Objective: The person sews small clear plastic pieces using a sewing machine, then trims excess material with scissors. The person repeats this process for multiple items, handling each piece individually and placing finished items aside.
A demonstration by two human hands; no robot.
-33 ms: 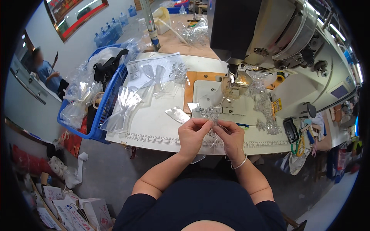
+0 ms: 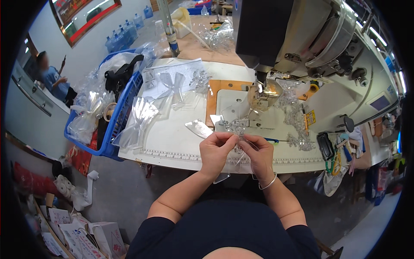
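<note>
My left hand [image 2: 217, 152] and my right hand [image 2: 257, 156] meet over the front edge of the sewing table. The fingertips of both pinch a thin clear plastic piece [image 2: 233, 163], whose outline is hard to make out. Just beyond my fingers lies a small heap of clear plastic scraps [image 2: 235, 126]. The sewing machine [image 2: 297, 47] stands over the table, its needle area [image 2: 261, 88] beyond my hands. Left of them rests a shiny clear strip [image 2: 199, 128]. Farther left are stacked clear plastic pieces [image 2: 142, 117] and a bow-shaped clear piece [image 2: 174, 88] on a printed sheet [image 2: 152, 91].
A blue basket [image 2: 110, 144] with plastic bags and a black strap borders the table's left side. More clear scraps [image 2: 297, 125] lie right of the needle, near a black clip-like holder [image 2: 325, 146] and hanging scissors [image 2: 335, 166]. Opened cartons [image 2: 77, 235] stand at lower left. Another person [image 2: 55, 82] stands far left.
</note>
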